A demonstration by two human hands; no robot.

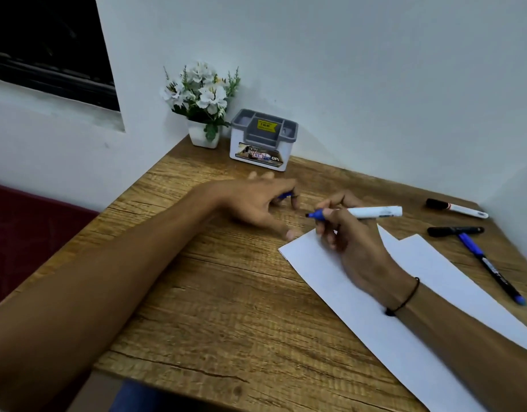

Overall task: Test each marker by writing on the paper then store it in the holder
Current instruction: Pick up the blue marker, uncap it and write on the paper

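- Your wooden table [226, 292] carries everything, and the white paper [375, 307] lies on its right half, running from under your right forearm to the near edge. A second sheet seems to sit beneath it, offset; if the top sheet slides as you write, the test stroke could skip.
- The holder [263, 139] stands at the back against the wall, just beside a small flower pot [204, 135]. It looks to hold no markers yet, and it is well apart from your hands, so a careless reach could knock the pot.
- Your left hand [256, 206] rests on the table with fingers loosely spread; a blue cap [284, 195] shows between the fingertips, seemingly pinched lightly. Let it go and it may roll off.
- Your right hand [345, 233] curls its fingers round the white marker [372, 212], whose blue tip points left, just past the paper's far corner. The tip is bare: I judge it could mark the table if it comes down before reaching the sheet.
- Three more markers wait at the right: a white one with a black cap [457, 210], a black one [455, 231], and a blue pen [491, 267] crossing it. Your right sleeve-side arm could sweep them away.
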